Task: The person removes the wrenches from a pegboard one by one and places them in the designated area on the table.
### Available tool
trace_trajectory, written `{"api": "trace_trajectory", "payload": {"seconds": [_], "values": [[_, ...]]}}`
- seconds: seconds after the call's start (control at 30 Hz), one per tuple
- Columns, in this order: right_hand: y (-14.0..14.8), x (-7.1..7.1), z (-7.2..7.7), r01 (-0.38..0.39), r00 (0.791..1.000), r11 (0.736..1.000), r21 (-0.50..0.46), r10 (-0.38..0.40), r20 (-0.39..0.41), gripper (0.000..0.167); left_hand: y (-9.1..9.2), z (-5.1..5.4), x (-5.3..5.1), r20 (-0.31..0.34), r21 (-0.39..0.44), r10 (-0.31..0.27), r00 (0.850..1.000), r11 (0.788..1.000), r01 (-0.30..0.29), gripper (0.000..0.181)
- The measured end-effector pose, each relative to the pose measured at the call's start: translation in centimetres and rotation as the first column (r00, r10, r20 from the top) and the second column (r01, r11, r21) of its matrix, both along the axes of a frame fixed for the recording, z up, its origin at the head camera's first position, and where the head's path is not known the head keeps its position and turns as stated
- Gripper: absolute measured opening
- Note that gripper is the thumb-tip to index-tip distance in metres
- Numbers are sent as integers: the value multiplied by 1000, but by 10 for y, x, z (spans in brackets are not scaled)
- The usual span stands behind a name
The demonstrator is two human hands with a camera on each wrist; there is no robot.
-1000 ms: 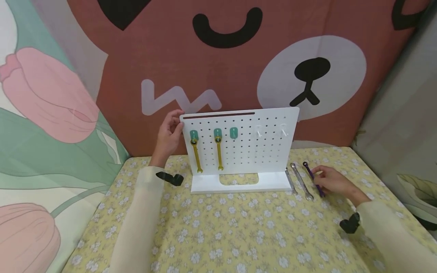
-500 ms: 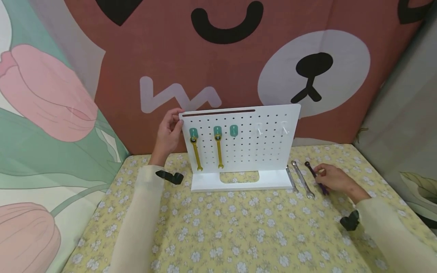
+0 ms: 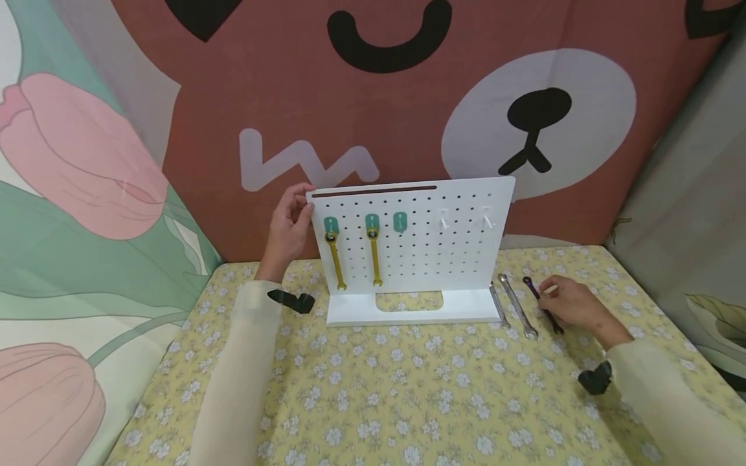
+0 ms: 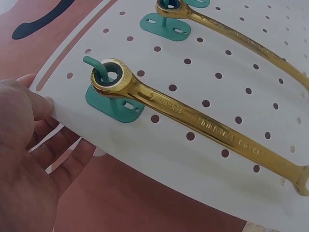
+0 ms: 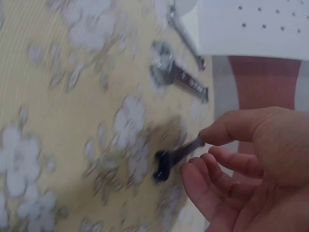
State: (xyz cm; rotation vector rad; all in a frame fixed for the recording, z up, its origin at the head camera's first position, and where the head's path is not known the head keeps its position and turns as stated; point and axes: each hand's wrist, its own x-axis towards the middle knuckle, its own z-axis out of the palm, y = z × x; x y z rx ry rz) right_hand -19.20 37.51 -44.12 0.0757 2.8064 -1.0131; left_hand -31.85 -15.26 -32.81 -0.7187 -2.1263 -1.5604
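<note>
My left hand [image 3: 289, 223] grips the upper left corner of a white pegboard [image 3: 419, 259], thumb on its front face and fingers behind. Close to that hand, a gold combination wrench [image 4: 193, 121] hangs by its ring end from a green hook [image 4: 126, 111]. A second gold wrench [image 3: 375, 259] hangs on the green hook beside it. At the right, my right hand [image 3: 568, 301] pinches a dark purple wrench [image 3: 533, 288] between thumb and fingers, low over the table. In the right wrist view, the wrench's open end [image 5: 163, 164] points away from the fingertips, blurred.
Two silver wrenches, a longer one [image 3: 517, 306] and a shorter one [image 3: 499, 307], lie between the board and my right hand. A third green hook [image 3: 399, 222] and two clear hooks [image 3: 444, 220] sit on the board. A flowered cloth [image 3: 396, 388] covers the table.
The purple wrench has shifted slightly right, away from the silver wrenches, in my right hand. My left hand keeps its grip on the board. The head view has tilted a little.
</note>
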Motion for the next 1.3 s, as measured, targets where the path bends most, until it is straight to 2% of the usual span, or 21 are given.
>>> {"api": "trace_trajectory", "payload": {"seconds": [0.1,0.2,0.43,0.6,0.8,0.93,1.13,1.2,1.3], "values": [[-10,3,9,-8,999,1000,23,9,-37,41,1,-1,0,11,-2,7,1000,1000,-7,32],[-21,6,17,-48,996,999,22,50,-74,41,1,-2,-1,15,-8,18,1000,1000,-18,32],[-53,7,30,-107,980,994,-12,104,-171,36,3,-3,-1,8,-18,32,999,999,-31,33],[-79,9,42,-158,958,986,-52,141,-249,29,2,-4,0,0,-14,30,1000,999,-30,33],[-110,12,53,-228,938,969,-99,191,-290,24,2,-3,-3,-14,0,0,1000,1000,0,31],[-130,12,53,-289,915,951,-106,242,-324,21,2,-3,-2,1,-2,7,1000,1000,-7,32],[-156,7,53,-355,868,931,-82,295,-399,19,1,-3,-2,-1,-10,19,1000,1000,-19,32],[-165,5,53,-372,857,925,-83,308,-413,20,0,-3,-2,-2,-8,19,1000,1000,-19,31],[-179,0,54,-396,852,912,-111,320,-414,20,1,-2,-3,0,-1,13,1000,1000,-13,32]]}}
